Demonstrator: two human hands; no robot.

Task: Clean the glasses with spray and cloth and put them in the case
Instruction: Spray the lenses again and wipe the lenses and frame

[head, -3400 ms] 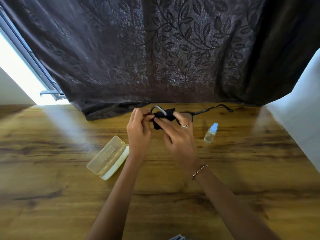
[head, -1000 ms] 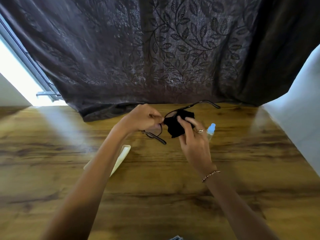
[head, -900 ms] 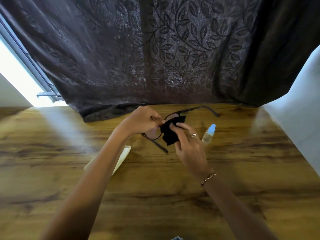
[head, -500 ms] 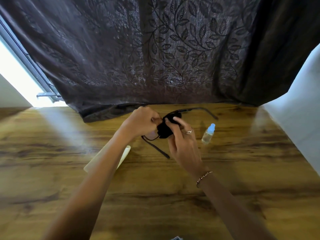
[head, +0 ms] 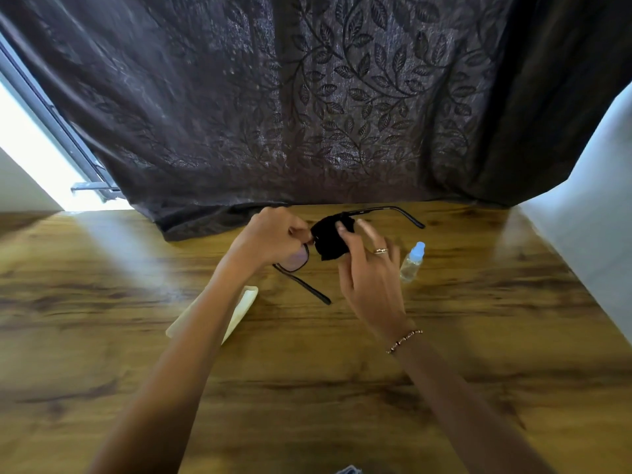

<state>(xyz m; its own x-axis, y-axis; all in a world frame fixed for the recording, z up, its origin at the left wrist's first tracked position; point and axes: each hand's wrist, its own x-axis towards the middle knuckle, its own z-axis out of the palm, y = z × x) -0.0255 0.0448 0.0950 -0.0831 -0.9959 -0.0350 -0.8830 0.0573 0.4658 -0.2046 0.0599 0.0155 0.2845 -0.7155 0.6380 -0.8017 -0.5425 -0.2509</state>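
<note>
Glasses (head: 297,261) seemingly between raised hands (head: 367,268)

Leaf-patterned dark curtain (head: 307,97) behind sunlit wooden table (head: 307,388).

- Head camera sitting high, looking forward and down over the table (head: 478,336).
- Wide angle, close over both forearms.
- Facing the curtain (head: 307,97) beyond.
</note>
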